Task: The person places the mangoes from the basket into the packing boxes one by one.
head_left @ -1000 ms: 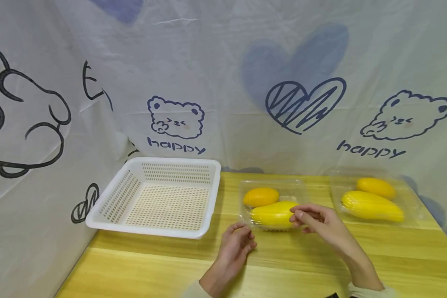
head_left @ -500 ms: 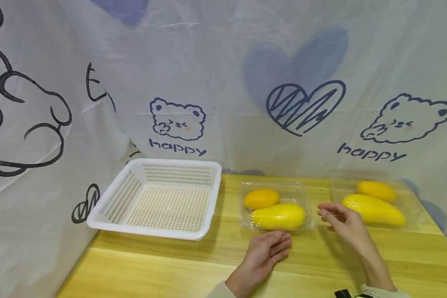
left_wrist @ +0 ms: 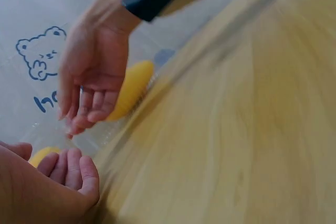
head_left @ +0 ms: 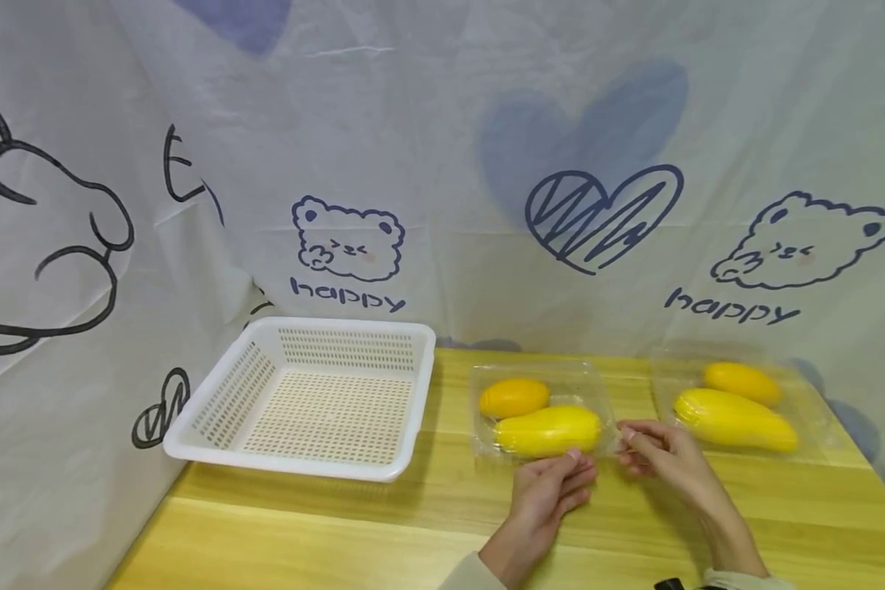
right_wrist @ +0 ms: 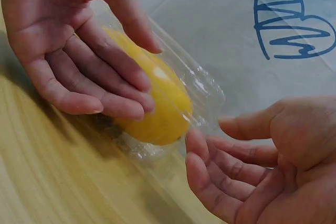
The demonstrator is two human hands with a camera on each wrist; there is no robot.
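Observation:
A clear plastic box [head_left: 542,373] holds an orange-yellow oval fruit [head_left: 515,398] and a longer yellow fruit [head_left: 549,432] in front of it. My left hand [head_left: 549,500] is at the box's front side, palm turned inward and fingers loosely bent, fingertips right at its edge. At the right side of the box is my right hand [head_left: 664,459]. Its thumb and fingers stand apart near the box's corner in the right wrist view, where the left hand [right_wrist: 89,51] overlaps the long yellow fruit [right_wrist: 163,98].
A white perforated basket [head_left: 291,460] with nothing in it sits to the left. Farther right is a second clear box [head_left: 667,360] with another oval fruit [head_left: 742,383] and long yellow fruit [head_left: 735,420]. Behind the wooden table [head_left: 302,533] hangs a printed cloth [head_left: 457,270].
My left hand has moved right along the front of the box, toward its front right. My right hand drew away to the right, then came back to the box's right side. The fruits stay put.

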